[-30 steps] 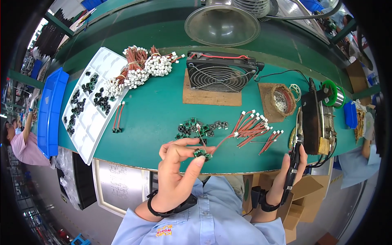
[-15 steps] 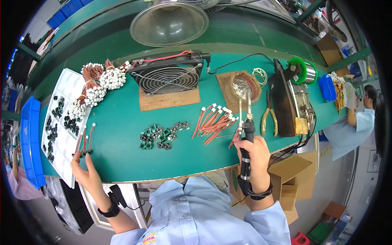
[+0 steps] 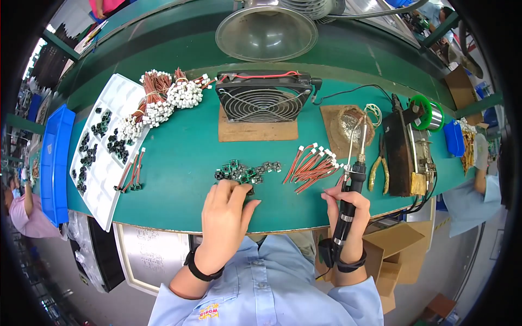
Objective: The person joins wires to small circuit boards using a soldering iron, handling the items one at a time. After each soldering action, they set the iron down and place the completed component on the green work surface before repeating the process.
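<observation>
My left hand reaches over the near edge of a pile of small green and black circuit boards. Its fingers are bent down, the thumb stands apart, and the index fingertip touches a small board. In my right hand is a black soldering iron, its long metal tip pointing away over the round soldering dish. Just beyond that hand's fingertips lie red-brown wires with white connectors. Several wires joined to small black parts rest by the white tray.
Bundled wires with white connectors lie across the tray, beside a blue bin. A black fan stands at the back under a metal hood. Pliers, a dark soldering station and a solder spool are on the right.
My left hand has moved right, from the wired parts by the tray to the pile of boards. The right hand still holds the soldering iron. The whole view has shifted.
</observation>
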{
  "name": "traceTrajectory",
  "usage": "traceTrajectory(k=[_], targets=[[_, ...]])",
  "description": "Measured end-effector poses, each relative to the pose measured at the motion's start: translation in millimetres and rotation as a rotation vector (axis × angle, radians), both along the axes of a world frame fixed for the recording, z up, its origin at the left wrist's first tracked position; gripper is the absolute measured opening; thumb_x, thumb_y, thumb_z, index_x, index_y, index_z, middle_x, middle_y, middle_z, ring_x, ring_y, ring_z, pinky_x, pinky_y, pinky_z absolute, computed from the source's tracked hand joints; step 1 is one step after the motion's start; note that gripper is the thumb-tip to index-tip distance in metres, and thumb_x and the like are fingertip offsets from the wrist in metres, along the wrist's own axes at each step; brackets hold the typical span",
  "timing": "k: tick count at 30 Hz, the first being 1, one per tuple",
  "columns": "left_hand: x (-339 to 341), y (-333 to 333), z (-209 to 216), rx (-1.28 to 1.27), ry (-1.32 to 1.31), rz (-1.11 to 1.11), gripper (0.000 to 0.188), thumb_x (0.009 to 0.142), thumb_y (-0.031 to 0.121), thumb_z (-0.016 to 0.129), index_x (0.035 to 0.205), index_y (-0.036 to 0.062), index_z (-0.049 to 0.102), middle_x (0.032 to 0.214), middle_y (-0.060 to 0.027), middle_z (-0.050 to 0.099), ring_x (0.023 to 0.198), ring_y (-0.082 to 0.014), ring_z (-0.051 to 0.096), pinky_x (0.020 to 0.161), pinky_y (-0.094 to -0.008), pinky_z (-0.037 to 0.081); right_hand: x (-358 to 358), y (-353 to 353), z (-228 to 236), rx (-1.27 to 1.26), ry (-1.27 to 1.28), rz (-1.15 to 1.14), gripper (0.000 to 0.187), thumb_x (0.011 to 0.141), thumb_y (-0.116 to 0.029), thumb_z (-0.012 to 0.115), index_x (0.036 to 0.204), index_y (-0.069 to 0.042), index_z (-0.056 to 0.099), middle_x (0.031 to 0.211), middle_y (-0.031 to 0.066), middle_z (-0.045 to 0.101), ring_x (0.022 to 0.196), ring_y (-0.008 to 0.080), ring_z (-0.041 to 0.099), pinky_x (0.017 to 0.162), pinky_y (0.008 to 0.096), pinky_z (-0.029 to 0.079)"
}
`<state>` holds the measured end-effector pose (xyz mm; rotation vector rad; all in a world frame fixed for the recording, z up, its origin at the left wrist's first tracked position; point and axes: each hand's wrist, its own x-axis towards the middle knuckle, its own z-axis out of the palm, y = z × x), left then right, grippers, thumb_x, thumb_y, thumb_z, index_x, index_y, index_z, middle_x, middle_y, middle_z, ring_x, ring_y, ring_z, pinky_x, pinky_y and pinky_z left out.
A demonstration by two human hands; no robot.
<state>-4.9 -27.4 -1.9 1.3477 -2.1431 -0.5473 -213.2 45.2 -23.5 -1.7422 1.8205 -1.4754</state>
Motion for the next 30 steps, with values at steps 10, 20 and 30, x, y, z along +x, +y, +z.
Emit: traceTrajectory(k=[10,20,30], targets=[[-3,-1,1,0.098,0.035,-0.148,0.025,0.071,0.000,0.068,0.093,-0.0017,0.057,0.090,-0.0129,0.052,0.076,-0.0295,0.054,0.064,-0.0374,0.045,19,7,17,0.064,-0.573,0.031,0.039,0.078,0.009,0.063,0.104,-0.007,0.038,0.083,0.0124,0.060,0.077,0.0192,0.060,0.070,0.0309,0.050],[10,6,-3,0.003,-0.011,-0.071,0.023,0.073,-0.002,0.067,0.094,-0.0020,0.058,0.089,-0.0123,0.054,0.073,-0.0273,0.056,0.064,-0.0336,0.046,31,10,26,0.121,-0.660,0.065,0.040,0.077,0.006,0.066,0.104,-0.007,0.039,0.081,0.0110,0.061,0.075,0.0169,0.060,0.070,0.0289,0.048],[4,16,23,1.056,1.016,-0.154,0.014,0.085,0.006,0.060,0.097,0.0002,0.056,0.099,-0.0084,0.056,0.084,-0.0175,0.056,0.074,-0.0295,0.045,41,7,46,0.191,-0.643,0.265,0.042,0.076,0.005,0.068,0.105,-0.006,0.039,0.081,0.0113,0.061,0.074,0.0150,0.060,0.068,0.0274,0.047]])
